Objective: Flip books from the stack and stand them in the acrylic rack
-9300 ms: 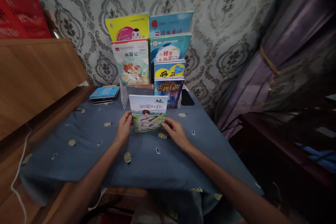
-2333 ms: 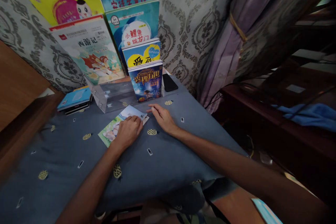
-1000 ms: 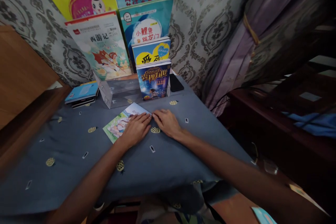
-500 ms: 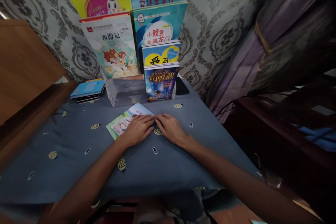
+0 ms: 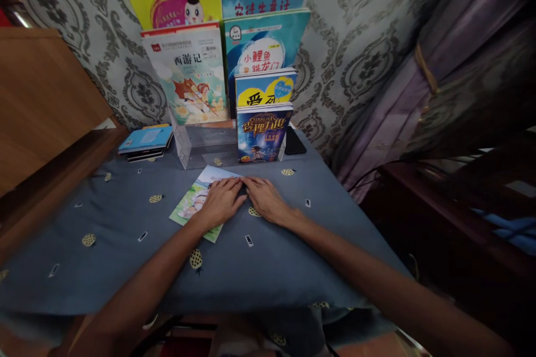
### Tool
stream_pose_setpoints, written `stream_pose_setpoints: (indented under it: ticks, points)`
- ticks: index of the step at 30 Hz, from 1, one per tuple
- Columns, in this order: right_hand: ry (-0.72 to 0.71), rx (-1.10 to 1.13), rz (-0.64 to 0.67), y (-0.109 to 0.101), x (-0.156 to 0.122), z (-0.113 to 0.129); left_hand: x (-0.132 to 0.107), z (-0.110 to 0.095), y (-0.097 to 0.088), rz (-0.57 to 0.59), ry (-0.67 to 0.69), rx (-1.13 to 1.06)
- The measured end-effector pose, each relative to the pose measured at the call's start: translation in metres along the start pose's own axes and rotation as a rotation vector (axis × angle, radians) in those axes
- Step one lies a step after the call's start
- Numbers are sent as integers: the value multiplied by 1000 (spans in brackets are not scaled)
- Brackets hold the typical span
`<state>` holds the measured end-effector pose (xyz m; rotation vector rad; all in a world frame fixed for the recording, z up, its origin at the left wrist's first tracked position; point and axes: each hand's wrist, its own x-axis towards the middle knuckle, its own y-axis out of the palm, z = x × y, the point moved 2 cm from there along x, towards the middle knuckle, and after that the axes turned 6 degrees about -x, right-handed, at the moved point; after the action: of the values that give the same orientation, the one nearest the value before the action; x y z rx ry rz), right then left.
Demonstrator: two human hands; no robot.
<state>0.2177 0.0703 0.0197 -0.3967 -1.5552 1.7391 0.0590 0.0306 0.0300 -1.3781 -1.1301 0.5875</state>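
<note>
A thin picture book point(image 5: 190, 203) with a pale blue and green cover lies at a slant on the table. My left hand point(image 5: 221, 199) rests flat over its right half, fingers stretched out, hiding much of the cover. Beside it, my right hand point(image 5: 266, 199) lies with fingers extended, its fingertips at the book's upper right corner and touching or nearly touching my left fingertips. Both hands are open, and neither grips the book. Just behind, a clear acrylic stand point(image 5: 205, 156) holds upright books, among them a dark blue book point(image 5: 262, 145) at the front right.
A small stack of books point(image 5: 146, 140) lies at the back left, near a wooden panel point(image 5: 46, 106). Behind the stand's right side is a flat black object point(image 5: 295, 140). The blue cloth-covered table point(image 5: 288, 268) meets a patterned wall covering; a purple curtain point(image 5: 389, 106) hangs to the right.
The picture book has turned counterclockwise, its lower edge now facing me more. My hands have shifted slightly with it, and the camera view has moved a little.
</note>
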Motion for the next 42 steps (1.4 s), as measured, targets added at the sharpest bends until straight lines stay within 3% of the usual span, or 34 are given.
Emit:
stream_pose_setpoints:
  ticks: [8, 16, 24, 29, 38, 42]
  points:
    - [-19, 78, 0, 8, 36, -19, 10, 27, 5, -44, -91, -23]
    - [-27, 132, -31, 11, 36, -18, 8, 43, -6, 10, -10, -180]
    - [-81, 151, -36, 8, 31, -13, 4, 36, -8, 7, 94, -73]
    - [-73, 123, -14, 7, 29, -13, -6, 35, -18, 61, 136, -131]
    - [-127, 168, -69, 8, 22, -4, -19, 23, -17, 89, 108, -27]
    - [-115, 154, -57, 9, 18, 0, -24, 26, -18, 103, 88, -94]
